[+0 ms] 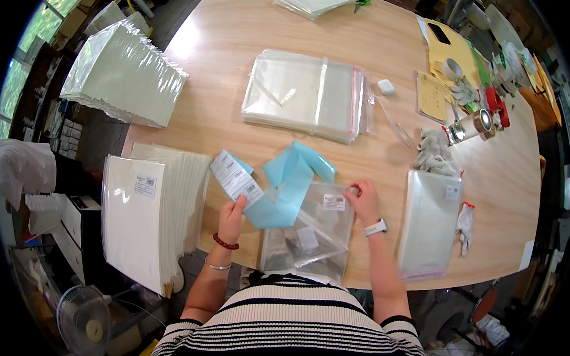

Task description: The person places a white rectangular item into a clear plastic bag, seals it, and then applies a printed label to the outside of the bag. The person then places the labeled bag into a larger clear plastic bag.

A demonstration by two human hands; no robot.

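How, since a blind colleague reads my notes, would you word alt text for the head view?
A person's left hand holds a curling blue label strip while the right hand touches the upper right of a clear bag, beside its white label. More transparent bags lie on the wooden table.

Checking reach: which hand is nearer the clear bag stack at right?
Right. The right hand is left of the bag stack, apart from it; the left hand is farther left, holding the label strip.
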